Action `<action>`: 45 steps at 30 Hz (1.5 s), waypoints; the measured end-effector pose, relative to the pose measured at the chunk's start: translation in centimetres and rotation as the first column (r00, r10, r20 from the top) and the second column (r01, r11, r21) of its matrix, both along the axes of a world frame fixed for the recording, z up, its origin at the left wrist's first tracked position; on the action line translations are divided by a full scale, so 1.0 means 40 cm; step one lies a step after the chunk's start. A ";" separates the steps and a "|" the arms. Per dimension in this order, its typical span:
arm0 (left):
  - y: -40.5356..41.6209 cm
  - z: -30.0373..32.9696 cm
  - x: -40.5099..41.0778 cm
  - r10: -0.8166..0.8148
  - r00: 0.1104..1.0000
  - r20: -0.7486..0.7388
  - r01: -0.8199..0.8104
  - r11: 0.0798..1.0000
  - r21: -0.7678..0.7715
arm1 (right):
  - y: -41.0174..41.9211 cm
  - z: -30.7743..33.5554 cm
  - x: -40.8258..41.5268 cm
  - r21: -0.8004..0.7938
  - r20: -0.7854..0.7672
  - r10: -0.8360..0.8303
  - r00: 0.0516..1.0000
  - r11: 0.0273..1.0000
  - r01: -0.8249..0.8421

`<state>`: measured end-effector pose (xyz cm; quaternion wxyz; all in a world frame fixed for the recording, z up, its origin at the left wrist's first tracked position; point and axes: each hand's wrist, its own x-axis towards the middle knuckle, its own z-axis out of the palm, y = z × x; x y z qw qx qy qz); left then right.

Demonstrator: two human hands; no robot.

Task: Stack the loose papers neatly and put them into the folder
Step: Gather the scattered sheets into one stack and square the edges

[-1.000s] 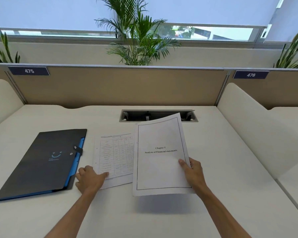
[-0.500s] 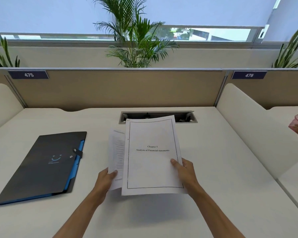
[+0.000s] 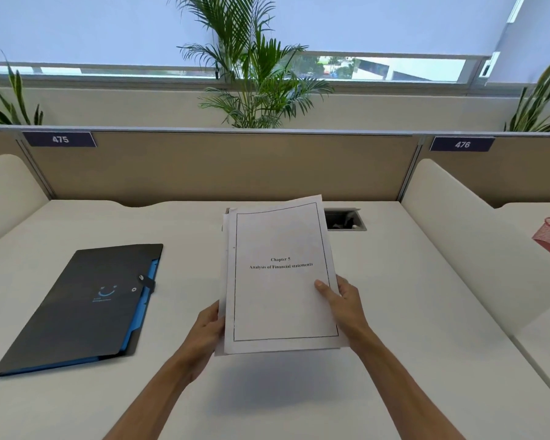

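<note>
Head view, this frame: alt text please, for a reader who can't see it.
Two hands, left hand and right hand, hold a stack of papers above a white desk, top sheet reading "Chapter 5, Analysis of Financial statements". A closed dark folder lies on the desk to the left.

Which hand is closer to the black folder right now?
Left. The left hand grips the papers' left edge, just right of the folder; the right hand is across the sheets.

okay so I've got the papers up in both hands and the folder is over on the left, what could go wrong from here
The papers are not yet square: a sheet edge sticks out on the left, so it may crease going in. The folder lies shut with its strap fastened; opening it would likely take one hand off, and the loose stack could slide apart.
</note>
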<state>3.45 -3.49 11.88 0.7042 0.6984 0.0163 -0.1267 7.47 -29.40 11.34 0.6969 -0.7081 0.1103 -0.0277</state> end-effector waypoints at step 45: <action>-0.014 0.094 0.097 0.151 0.972 0.182 -0.133 0.986 -0.106 | 0.064 0.130 -0.006 0.012 0.290 0.123 0.949 0.991 -0.132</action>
